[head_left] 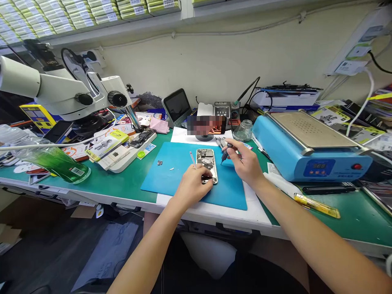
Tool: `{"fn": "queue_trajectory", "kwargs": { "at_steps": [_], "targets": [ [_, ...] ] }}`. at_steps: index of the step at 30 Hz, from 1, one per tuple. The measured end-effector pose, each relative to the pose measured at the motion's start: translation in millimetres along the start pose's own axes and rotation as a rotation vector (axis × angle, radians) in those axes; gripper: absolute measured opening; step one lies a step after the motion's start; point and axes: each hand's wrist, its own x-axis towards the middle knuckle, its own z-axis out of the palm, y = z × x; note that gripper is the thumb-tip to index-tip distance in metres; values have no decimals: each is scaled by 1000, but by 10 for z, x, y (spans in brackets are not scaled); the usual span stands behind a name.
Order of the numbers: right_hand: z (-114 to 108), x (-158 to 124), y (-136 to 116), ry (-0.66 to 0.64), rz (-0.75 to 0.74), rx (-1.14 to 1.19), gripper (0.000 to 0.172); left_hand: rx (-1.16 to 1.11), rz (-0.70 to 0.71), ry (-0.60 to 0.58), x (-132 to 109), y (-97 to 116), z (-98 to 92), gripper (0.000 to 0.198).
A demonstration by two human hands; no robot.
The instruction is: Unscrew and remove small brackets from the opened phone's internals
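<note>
An opened smartphone (209, 160) lies lengthwise on the blue mat (171, 179), its inner parts exposed. My left hand (194, 183) rests over its lower end, fingers curled and thumb near the bottom edge. A thin white stick (192, 158) with a reddish end juts out from behind these fingers; the rest of it is hidden. In my right hand (245, 161) is a dark screwdriver (225, 155), pinched between thumb and fingers. Its tip points down beside the phone's right edge, apart from it.
A small metal part (159, 163) and a white piece (172, 168) lie left on the mat. The microscope (73, 94) and a green-liquid bottle (65, 163) stand left. A blue heating plate machine (309, 155) is at right, a glass jar (244, 130) behind.
</note>
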Motion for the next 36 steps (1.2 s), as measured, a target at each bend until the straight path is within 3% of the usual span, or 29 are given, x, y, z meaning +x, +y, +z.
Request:
{"fn": "queue_trajectory", "kwargs": {
  "at_steps": [7,16,25,36],
  "targets": [
    [49,14,28,-43,8,-40,53,-6,-21,5,15,25,-14,23],
    [67,4,45,-59,42,-10,52,-55,-21,6,21,1,-6,22],
    [43,-135,-181,-42,76,142,63,-87,-34,4,18,-4,-36,22],
    [77,-216,-233,-155,46,212,54,-81,-52,7,36,4,-38,21]
  ]
}}
